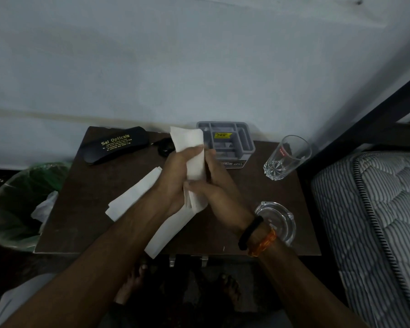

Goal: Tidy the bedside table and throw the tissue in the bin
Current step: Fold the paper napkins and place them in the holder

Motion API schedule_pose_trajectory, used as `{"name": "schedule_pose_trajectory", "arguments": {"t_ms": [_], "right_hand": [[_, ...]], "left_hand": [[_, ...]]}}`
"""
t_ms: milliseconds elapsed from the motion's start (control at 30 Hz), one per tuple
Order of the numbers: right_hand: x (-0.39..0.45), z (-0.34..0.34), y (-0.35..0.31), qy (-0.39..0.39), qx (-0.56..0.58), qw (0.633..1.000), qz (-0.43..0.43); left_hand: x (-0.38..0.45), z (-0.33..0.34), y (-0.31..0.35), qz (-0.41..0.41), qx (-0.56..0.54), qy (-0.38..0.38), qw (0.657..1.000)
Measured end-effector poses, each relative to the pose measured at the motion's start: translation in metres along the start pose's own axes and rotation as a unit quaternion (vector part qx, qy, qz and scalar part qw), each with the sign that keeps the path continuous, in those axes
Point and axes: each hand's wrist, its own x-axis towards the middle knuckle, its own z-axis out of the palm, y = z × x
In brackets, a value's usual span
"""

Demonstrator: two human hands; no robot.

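Striped mattress [374, 209] on the right, pale wall [175, 67] behind.

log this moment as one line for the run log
stage: gathering tissue | left hand and right hand: both hold tissue above table | bin: left of table | tissue not binned

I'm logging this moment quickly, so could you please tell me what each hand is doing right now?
Left hand: closed on the white tissue.
Right hand: closed on the same tissue, from the other side.
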Motion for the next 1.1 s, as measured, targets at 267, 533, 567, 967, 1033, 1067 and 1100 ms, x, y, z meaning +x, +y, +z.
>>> {"name": "schedule_pose_trajectory", "arguments": {"t_ms": [267, 533, 567, 967, 1033, 1067, 1100], "right_hand": [[-0.002, -0.014, 0.001, 0.128, -0.023, 0.991, -0.002], [0.001, -0.010, 0.001, 0.070, 0.103, 0.990, 0.059], [0.001, -0.010, 0.000, 0.057, 0.116, 0.990, 0.060], [0.001, -0.007, 0.001, 0.008, 0.181, 0.982, 0.049], [0.001, -0.003, 0.001, 0.015, 0.192, 0.980, 0.044], [0.001, -0.002, 0.002, 0.018, 0.194, 0.980, 0.042], [0.001, 0.000, 0.002, 0.020, 0.193, 0.980, 0.042]], "left_hand": [[-0.004, -0.003, 0.017, -0.003, -0.085, -0.057, 0.995], [-0.007, -0.005, 0.017, -0.008, -0.033, -0.106, 0.994], [-0.008, -0.005, 0.017, -0.010, -0.028, -0.114, 0.993], [-0.009, -0.008, 0.017, 0.030, 0.040, -0.122, 0.991], [-0.009, -0.007, 0.016, 0.025, 0.048, -0.110, 0.992], [-0.009, -0.007, 0.017, 0.020, 0.049, -0.106, 0.993], [-0.008, -0.007, 0.017, 0.015, 0.048, -0.105, 0.993]]}}
